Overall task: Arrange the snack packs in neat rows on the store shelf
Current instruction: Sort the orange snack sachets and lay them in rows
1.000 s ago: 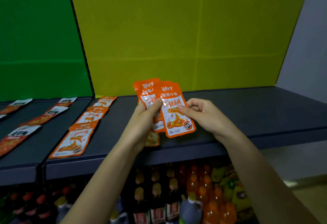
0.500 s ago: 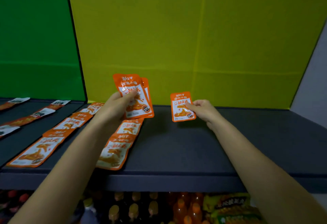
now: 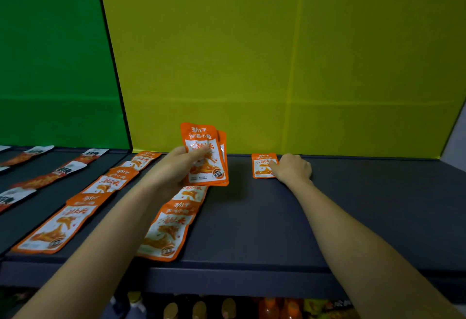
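1. A small orange pack (image 3: 262,166) lies flat on the dark shelf (image 3: 277,230), hard against the foot of the yellow panel (image 3: 277,53), starting what I judge to be a third row.
2. My right hand (image 3: 293,170) grips the pack by its right edge with curled fingers. The thumb is hidden.
3. My left hand (image 3: 176,167) holds a fan of spare packs (image 3: 205,152) upright, thumb across the front one, just short of the yellow panel.
4. I expect these foil pouches to be light, thin, floppy and slick. They are best pinched at a flat sealed edge and slid into line, not squeezed at the filled middle.
5. Two finished rows run out from the yellow panel toward the shelf's front lip: the near row (image 3: 169,230) under my left forearm and the far row (image 3: 75,215) further left.
6. Beyond the yellow panel's left edge, under a green panel (image 3: 50,53), lie packs with white labels (image 3: 68,167).
7. Bottles (image 3: 227,306) stand on the level below.
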